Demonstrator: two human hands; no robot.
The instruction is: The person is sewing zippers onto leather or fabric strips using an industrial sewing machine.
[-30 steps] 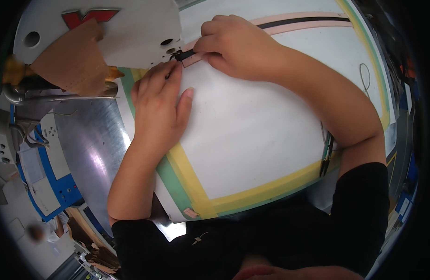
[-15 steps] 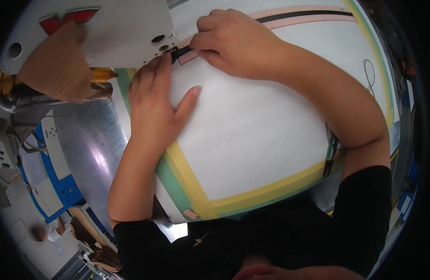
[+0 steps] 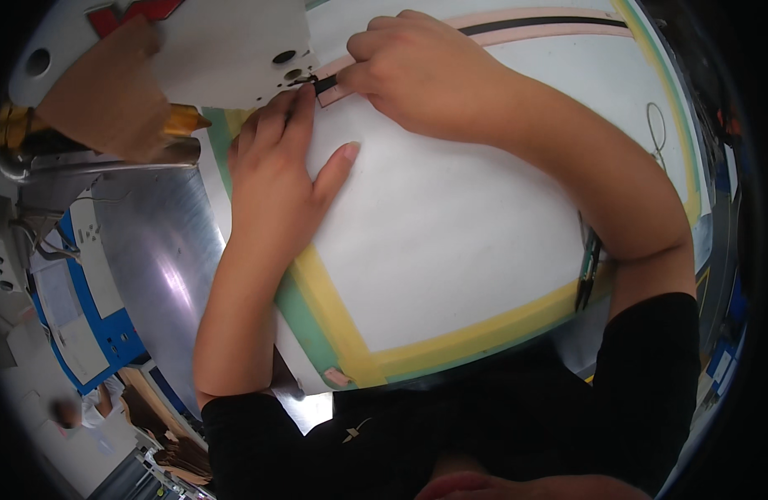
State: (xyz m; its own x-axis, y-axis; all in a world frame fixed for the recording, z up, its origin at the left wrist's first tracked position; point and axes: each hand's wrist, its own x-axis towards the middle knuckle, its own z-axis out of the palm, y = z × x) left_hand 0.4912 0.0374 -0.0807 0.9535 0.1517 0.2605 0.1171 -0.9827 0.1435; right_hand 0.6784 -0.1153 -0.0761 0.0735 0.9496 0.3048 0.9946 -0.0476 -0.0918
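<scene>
A black strip [image 3: 559,22] edged with pink runs along the far side of a white sheet [image 3: 451,242] and in under the sewing machine head [image 3: 234,58]. My right hand [image 3: 417,71] has its fingers curled and pinches the strip just right of the presser foot [image 3: 305,81]. Beside the foot, my left hand [image 3: 276,175] lies flat with the thumb spread away. Its fingertips reach the strip's near edge next to the foot. The needle's point and the exact spot under the foot cannot be made out.
Yellow tape [image 3: 459,337] and green tape [image 3: 317,337] border the sheet. Dark-handled tweezers [image 3: 587,275] lie by my right elbow, a thin wire loop [image 3: 655,133] beyond. Brown paper [image 3: 109,96] hangs on the machine. A metal surface [image 3: 163,242] lies left; a person [image 3: 92,408] is farther off.
Both hands stay at the strip by the presser foot, with only slight shifts. The machine head sits a little farther right in the picture. No grip has visibly changed.
</scene>
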